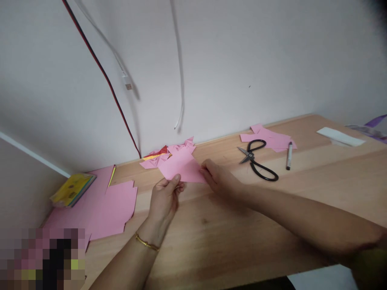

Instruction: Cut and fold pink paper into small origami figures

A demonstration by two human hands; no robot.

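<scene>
"Two hands on it! The left hand pinched the pink paper over the table, the right hand pinched its near right corner!"

"And the danger?"

"An uneven pull could have creased or torn it, and the crumpled scraps just behind could have snagged its far edge!"

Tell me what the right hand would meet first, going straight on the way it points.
The right hand would first meet the pink sheet at its fingertips; beyond, probably the crumpled pink paper, though depth is unclear.
</scene>
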